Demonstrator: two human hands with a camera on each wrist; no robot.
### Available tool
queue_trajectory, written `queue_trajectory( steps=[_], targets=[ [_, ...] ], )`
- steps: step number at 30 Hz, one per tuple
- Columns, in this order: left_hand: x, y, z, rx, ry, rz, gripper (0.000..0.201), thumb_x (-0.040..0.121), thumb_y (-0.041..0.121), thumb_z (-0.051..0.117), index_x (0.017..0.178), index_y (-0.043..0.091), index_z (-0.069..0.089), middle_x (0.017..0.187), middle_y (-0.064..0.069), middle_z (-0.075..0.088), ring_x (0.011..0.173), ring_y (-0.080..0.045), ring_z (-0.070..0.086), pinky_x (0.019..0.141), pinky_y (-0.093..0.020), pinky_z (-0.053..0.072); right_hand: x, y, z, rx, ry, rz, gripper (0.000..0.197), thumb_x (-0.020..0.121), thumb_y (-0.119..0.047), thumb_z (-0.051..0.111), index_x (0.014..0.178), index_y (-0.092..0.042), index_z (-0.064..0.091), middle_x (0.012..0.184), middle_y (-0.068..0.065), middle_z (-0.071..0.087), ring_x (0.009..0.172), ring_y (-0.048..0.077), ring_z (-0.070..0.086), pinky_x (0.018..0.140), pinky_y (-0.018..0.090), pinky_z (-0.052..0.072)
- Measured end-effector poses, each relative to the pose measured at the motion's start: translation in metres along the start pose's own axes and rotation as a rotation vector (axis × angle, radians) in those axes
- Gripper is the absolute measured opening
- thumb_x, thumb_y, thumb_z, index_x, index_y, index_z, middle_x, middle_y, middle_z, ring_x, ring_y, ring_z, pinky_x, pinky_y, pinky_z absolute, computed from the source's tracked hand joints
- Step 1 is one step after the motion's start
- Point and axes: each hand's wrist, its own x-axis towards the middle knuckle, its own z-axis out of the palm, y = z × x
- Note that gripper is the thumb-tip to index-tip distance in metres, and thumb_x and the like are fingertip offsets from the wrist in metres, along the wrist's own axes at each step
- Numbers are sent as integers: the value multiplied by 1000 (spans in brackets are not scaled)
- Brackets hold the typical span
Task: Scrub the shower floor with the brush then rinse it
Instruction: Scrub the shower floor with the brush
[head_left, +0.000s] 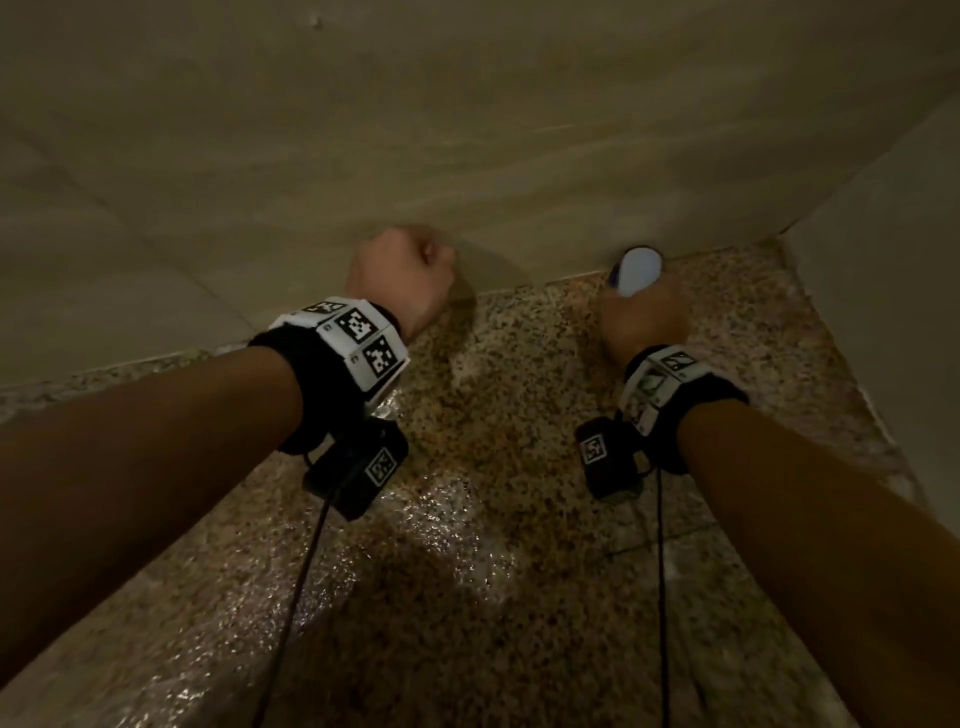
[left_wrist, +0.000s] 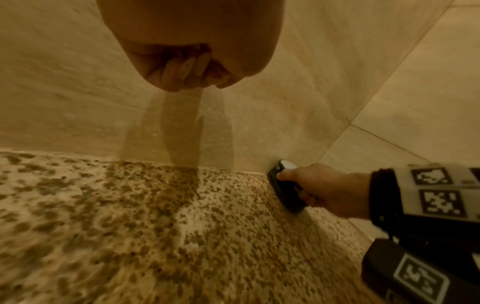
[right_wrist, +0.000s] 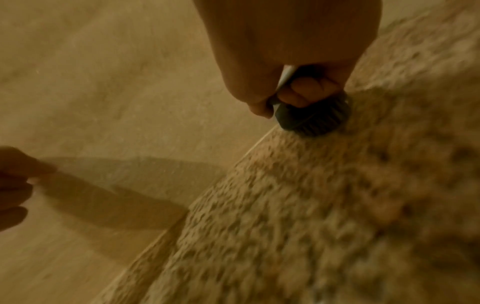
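Speckled granite shower floor (head_left: 467, 519) meets beige tiled walls (head_left: 467, 130) at a corner, and its surface glistens wet in the head view. Left hand (head_left: 402, 278) is clenched into a fist near the base of the wall, grasping nothing. Right hand (head_left: 644, 317) grasps the brush (head_left: 636, 270), whose pale handle top shows above the knuckles, close to the floor-wall joint. Both wrists carry black bands with coded markers (head_left: 358, 338). Left wrist view: the left hand (left_wrist: 187, 61) has its fingers curled into the palm, empty, and casts a shadow on the wall (left_wrist: 64, 92). Further right, the right hand (left_wrist: 322, 189) is wrapped around the dark brush (left_wrist: 284, 194), bristles down on the shower floor (left_wrist: 130, 226), with the brush end touching the wall. Right wrist view, blurred: the right hand (right_wrist: 285, 51) is closed on the brush (right_wrist: 311, 117), bristles on the shower floor (right_wrist: 311, 226) just beside the joint; the left hand (right_wrist: 15, 185) shows at the left edge.
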Motion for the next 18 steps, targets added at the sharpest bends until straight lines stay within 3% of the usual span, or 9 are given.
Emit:
queue_trajectory(
  steps=[5, 9, 12, 15, 18],
  targets=[
    [-1, -28, -20, -45, 17, -8, 30, 88, 27, 51, 63, 11, 46, 60, -9, 48, 66, -30, 49, 59, -30, 32, -98, -53, 82, -128, -169, -325, 62, 91, -38, 51, 141, -6, 34, 118, 15, 59, 100, 34, 61, 78, 37, 46],
    [-10, -58, -52, -77, 92, -51, 36, 87, 25, 51, 58, 12, 36, 55, -5, 41, 65, -29, 44, 60, -30, 31, -179, -111, 133, -110, -455, -566, 47, 97, -33, 36, 135, -7, 44, 120, 16, 61, 106, 37, 59, 75, 34, 39],
    [-23, -92, -73, -81, 179, -84, 36, 86, 23, 52, 56, 11, 36, 58, -11, 45, 67, -30, 47, 63, -33, 36, -176, -109, 130, 65, -459, -406, 54, 91, -34, 58, 137, -11, 41, 126, 16, 57, 111, 34, 58, 81, 33, 45],
    [-35, -127, -83, -63, 213, -141, 37, 86, 23, 53, 55, 12, 35, 56, -9, 41, 63, -28, 45, 62, -31, 36, -142, -75, 99, 166, -158, -280, 52, 86, -41, 65, 129, -16, 51, 123, 9, 61, 108, 29, 59, 80, 28, 43],
    [-41, -154, -93, -29, 260, -184, 38, 85, 23, 53, 53, 12, 34, 50, -8, 33, 56, -26, 39, 56, -30, 32, -101, -48, 67, 281, 38, -19, 58, 87, -41, 62, 137, -14, 46, 132, 11, 55, 116, 32, 55, 96, 42, 46]
  ],
)
